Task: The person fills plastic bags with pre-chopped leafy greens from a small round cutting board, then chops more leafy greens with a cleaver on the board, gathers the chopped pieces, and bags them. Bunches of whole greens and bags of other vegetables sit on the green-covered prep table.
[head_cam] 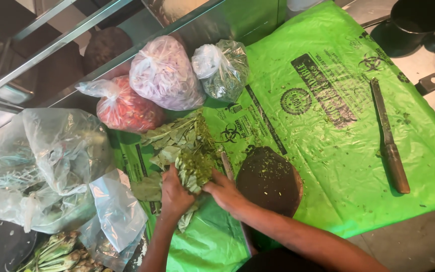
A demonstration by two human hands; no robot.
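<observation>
My left hand and my right hand press together around a pile of chopped green leaves lying on a bright green plastic sheet. Whole leaves spread out just beyond the pile. A dark round chopping board speckled with leaf bits sits to the right of my right hand. A knife blade pokes out between that hand and the board.
Tied plastic bags hold red pieces, pale purple pieces and green bits. Large clear bags lie at left, leaf stems at bottom left. A long wooden-handled knife lies right; a dark pot stands top right.
</observation>
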